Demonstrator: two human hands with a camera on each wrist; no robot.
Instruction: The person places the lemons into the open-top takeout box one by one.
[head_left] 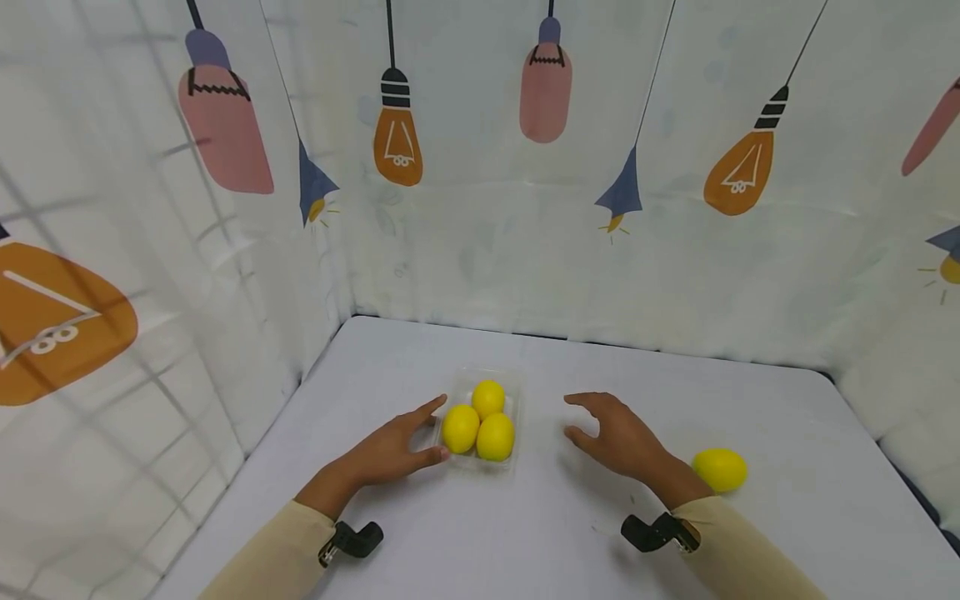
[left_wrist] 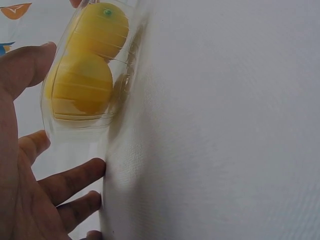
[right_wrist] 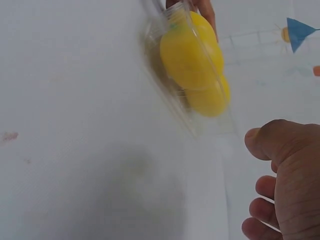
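Note:
A clear plastic tray (head_left: 480,463) on the white table holds three yellow lemons (head_left: 495,437); a green dot marks the end of one lemon (left_wrist: 102,30). My left hand (head_left: 393,450) is at the tray's left side, fingers spread and loosely bent, with thumb and fingertips right at its wall. To the right of the tray, my right hand (head_left: 618,437) hovers over the table with thumb and fingers apart and nothing between them. Another lemon (head_left: 720,470) lies on the table just beyond my right wrist, partly covered by the forearm.
White cloth walls (head_left: 480,250) printed with hanging lamps enclose the table (head_left: 570,542) at the back and sides. Black wrist-worn devices (head_left: 352,540) sit on both forearms over beige sleeves (head_left: 277,550).

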